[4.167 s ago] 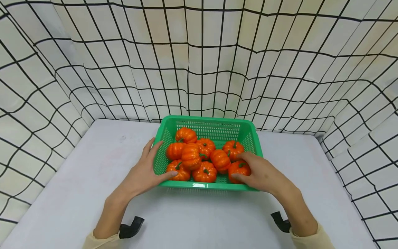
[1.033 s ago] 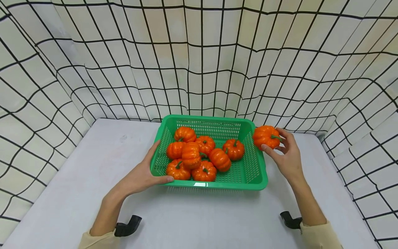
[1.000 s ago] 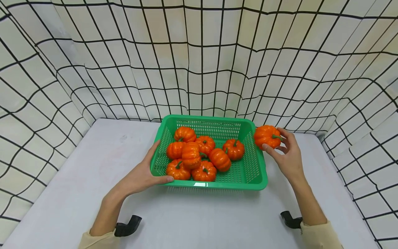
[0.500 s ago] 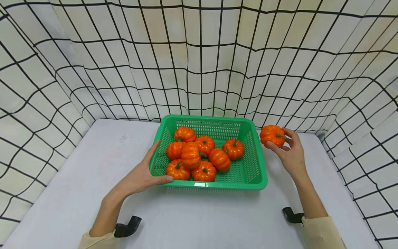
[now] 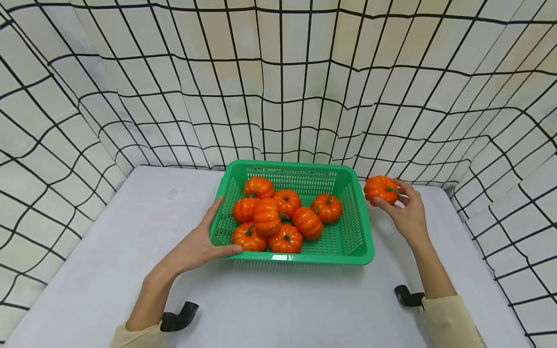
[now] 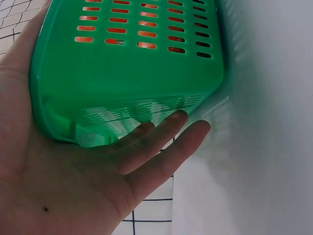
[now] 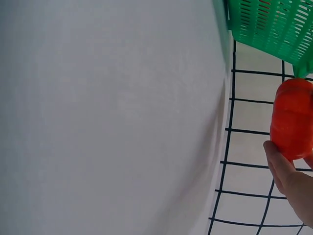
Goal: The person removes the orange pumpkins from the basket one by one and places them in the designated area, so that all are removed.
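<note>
I have just lifted a pumpkin (image 5: 380, 189) out; it is now right of the basket (image 5: 300, 259), apart from its rim, pinched between the thumb and fingers of my right hand (image 5: 408, 215). That bares the basket's near right corner and leaves eight others (image 5: 267, 216) inside. My left hand (image 5: 196, 249) steadies the left end, fingers fairly straight, thumb on the near rim.
</note>
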Tool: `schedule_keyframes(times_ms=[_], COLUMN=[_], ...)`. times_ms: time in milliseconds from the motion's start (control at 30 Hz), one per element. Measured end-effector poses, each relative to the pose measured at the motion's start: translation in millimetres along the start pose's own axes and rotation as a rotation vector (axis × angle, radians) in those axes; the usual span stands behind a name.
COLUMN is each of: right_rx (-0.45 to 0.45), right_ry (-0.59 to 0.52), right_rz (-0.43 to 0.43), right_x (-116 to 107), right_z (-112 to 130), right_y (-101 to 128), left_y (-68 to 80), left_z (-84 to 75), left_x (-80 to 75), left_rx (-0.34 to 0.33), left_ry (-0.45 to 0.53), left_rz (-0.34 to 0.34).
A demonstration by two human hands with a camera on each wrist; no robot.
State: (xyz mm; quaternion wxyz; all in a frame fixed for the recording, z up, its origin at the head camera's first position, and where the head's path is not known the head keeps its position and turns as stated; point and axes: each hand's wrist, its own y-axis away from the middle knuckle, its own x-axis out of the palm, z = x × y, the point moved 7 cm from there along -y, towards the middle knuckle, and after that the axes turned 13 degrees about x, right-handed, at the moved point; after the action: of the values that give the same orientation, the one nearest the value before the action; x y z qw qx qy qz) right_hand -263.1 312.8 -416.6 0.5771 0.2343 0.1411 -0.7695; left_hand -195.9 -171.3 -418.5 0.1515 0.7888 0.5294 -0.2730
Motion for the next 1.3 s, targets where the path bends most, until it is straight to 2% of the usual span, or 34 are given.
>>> schedule_keyframes(times_ms=[267, 467, 933, 1300], right_rx=[0.010, 0.023, 0.045, 0.078], right_ry=[0.097, 0.118, 0.171, 0.226], right_rz=[0.049, 0.096, 0.132, 0.194], right_x=[7, 10, 14, 23], right_z=[-4, -8, -15, -17], right_y=[-7, -12, -26, -36], left_y=[0.7, 2.2, 2.2, 1.4], left_z=[0.3, -1.2, -0.8, -0.3], left_x=[-0.6, -1.1, -0.7, -1.4], left_rx=[0.003, -0.001, -0.006, -0.005], left_ry=[0.010, 0.014, 0.016, 0.018], left_rz=[-0.004, -0.008, -0.010, -0.005])
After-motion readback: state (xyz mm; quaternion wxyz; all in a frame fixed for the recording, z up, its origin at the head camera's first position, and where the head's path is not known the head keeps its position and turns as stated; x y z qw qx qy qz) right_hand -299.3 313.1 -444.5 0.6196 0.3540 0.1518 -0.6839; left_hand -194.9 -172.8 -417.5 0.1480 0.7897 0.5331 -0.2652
